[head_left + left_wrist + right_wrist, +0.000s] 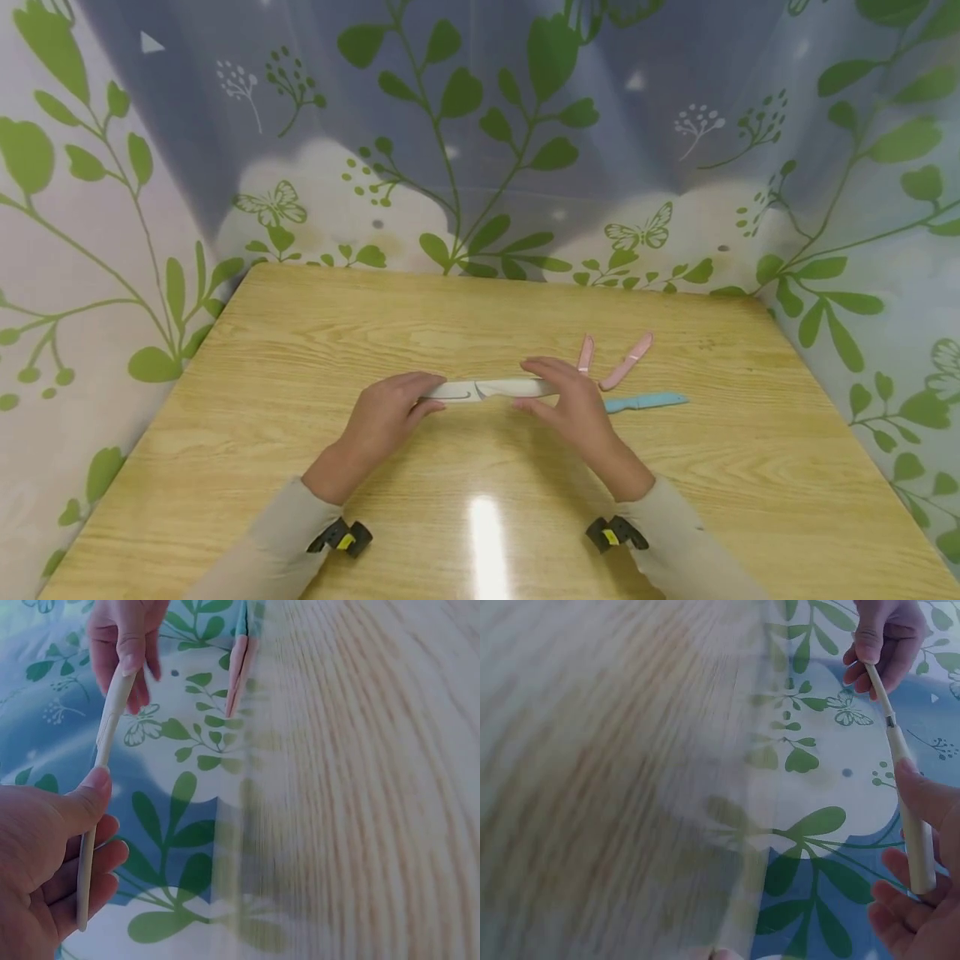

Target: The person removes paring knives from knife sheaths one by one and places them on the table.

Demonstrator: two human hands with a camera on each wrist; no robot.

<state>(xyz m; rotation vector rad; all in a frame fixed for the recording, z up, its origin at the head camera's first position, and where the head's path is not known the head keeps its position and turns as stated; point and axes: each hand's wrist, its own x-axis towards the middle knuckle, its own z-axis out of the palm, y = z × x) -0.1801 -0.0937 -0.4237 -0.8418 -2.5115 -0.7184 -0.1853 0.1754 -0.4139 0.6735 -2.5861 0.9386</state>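
Observation:
Both hands hold a cream-white knife (459,391) in a sheath, level above the wooden table. My left hand (381,414) pinches the flat sheath end between thumb and fingers. At the other end, my right hand (572,408) grips the thicker handle (916,840) between thumb and fingers. A narrow dark gap shows in the right wrist view where sheath and handle meet. Just beyond the right hand lie a pink knife (587,350), partly hidden by that hand, and another pink knife (627,361). A light-blue knife (647,402) lies to its right.
The wooden table (337,325) runs back to a leaf-printed curtain (480,167), with similar cloth at both sides. A bright light reflection falls on the table between the forearms. Each sleeve carries a small black wrist camera (351,538).

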